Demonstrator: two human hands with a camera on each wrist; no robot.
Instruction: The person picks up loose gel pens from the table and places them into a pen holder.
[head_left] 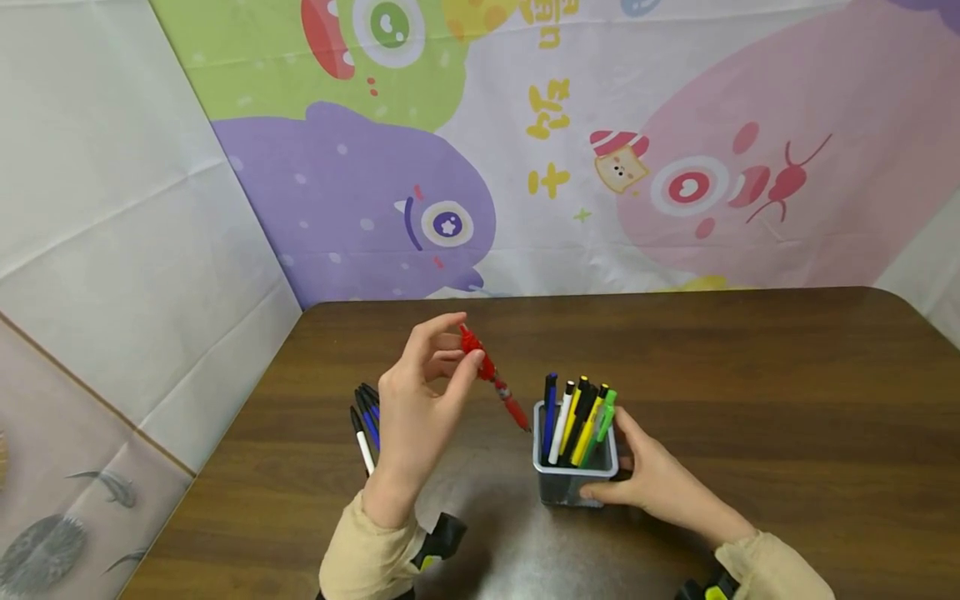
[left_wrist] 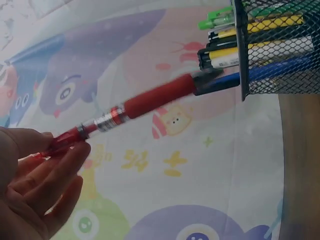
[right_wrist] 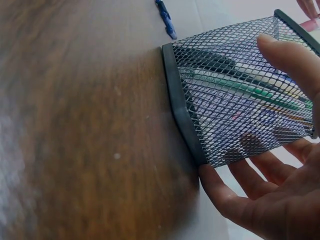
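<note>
My left hand pinches a red pen near its upper end, between thumb and fingers. The pen slants down to the right, its tip beside the rim of a mesh pen holder. In the left wrist view, the red grip of the pen overlaps the holder's mouth. My right hand grips the holder from the right, thumb on the near side and fingers round the far side. Inside stand several pens: blue, white, yellow-and-black, and a green pen. The right wrist view shows the holder's mesh wall between thumb and fingers.
Several pens, including a white pen with a black cap, lie on the wooden table left of my left hand, partly hidden by it. A blue pen shows beyond the holder. A cartoon-printed cloth hangs behind the table's far edge.
</note>
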